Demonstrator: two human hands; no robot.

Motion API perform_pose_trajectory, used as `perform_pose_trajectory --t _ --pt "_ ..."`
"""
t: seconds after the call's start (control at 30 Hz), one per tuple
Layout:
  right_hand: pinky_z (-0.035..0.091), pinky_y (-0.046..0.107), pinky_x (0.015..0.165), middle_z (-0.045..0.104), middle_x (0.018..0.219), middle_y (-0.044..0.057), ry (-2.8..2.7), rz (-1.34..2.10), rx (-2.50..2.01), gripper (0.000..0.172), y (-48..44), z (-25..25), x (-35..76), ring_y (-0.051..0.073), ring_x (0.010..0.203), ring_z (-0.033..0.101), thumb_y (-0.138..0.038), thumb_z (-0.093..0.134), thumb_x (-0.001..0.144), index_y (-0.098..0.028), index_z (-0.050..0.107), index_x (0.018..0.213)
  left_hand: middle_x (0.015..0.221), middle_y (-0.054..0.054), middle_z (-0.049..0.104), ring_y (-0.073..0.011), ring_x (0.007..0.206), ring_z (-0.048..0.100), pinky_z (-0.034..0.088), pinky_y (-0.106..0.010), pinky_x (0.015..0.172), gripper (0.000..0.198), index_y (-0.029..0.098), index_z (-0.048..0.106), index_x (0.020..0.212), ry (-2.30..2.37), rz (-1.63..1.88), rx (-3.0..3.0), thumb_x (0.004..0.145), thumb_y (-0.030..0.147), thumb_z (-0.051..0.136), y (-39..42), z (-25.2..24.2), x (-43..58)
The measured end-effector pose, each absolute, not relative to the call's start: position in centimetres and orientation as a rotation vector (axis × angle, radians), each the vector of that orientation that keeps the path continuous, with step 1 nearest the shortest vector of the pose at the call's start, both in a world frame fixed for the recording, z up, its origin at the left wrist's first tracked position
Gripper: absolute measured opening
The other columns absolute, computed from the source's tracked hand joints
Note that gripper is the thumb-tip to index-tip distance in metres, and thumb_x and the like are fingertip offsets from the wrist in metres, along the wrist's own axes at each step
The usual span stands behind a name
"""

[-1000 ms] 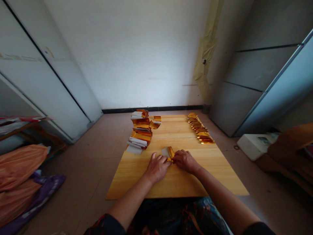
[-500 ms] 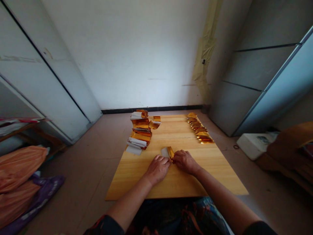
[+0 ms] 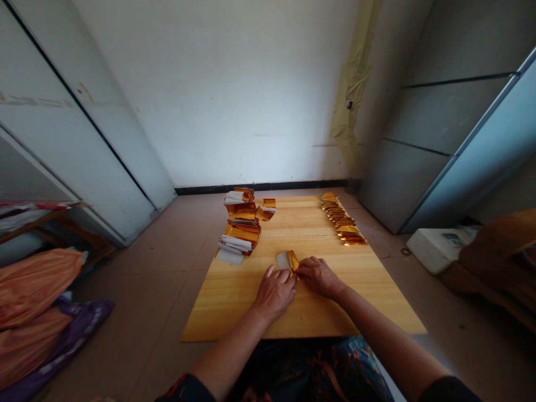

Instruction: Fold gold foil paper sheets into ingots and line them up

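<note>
A small folded piece of gold foil paper with a white backing (image 3: 287, 261) lies at the middle of a pale wooden board (image 3: 234, 307). My left hand (image 3: 274, 294) presses its lower edge with bunched fingers. My right hand (image 3: 319, 277) pinches its right side, so the two hands meet at the fold. Farther off, a loose pile of gold-and-white folded strips (image 3: 240, 223) sits at the board's far left. A slanted row of narrow gold folded pieces (image 3: 341, 220) runs along the far right edge.
Orange sacks (image 3: 29, 290) and a purple bag (image 3: 71, 346) lie on the tiled floor to the left, beneath a low wooden shelf (image 3: 37, 229). A white box (image 3: 438, 251) and brown wooden furniture (image 3: 498, 262) stand to the right. Tall cabinets flank the white wall.
My left hand has slid slightly right and closer to the foil paper, its fingers more bunched. My right hand and the paper stay almost where they were.
</note>
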State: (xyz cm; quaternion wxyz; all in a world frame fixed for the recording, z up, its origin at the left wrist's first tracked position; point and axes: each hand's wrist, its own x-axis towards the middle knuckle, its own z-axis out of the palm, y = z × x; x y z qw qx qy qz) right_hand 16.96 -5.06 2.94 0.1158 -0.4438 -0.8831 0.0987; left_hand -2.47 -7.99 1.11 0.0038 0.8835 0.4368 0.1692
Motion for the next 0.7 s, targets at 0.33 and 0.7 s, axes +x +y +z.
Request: perform_pose_trajectory --t 0.33,0.7 --pt "0.035 0.029 0.077 0.062 0.109 0.003 -2.663 0.193 -1.134 0.019 -4.8 3.0 17.0 0.017 0.093 0.052 -0.029 0.049 0.09 -0.028 0.067 0.097 0.113 0.002 0.065 -0.016 0.101 0.06 0.01 -0.052 0.111 0.02 0.033 0.067 0.097 1.195 0.589 2.634 0.085 0.024 0.053 -5.2 1.3 -5.4" --pt "0.032 0.029 0.076 0.065 0.107 0.004 -2.67 0.11 -1.061 0.023 -3.8 1.6 16.7 0.017 0.091 0.05 -0.035 0.046 0.093 -0.028 0.067 0.1 0.106 0.004 0.068 -0.0157 0.098 0.06 0.005 -0.053 0.111 0.01 0.032 0.068 0.087 1.312 0.664 2.546 0.083 0.029 0.059 -5.2 0.9 -4.4"
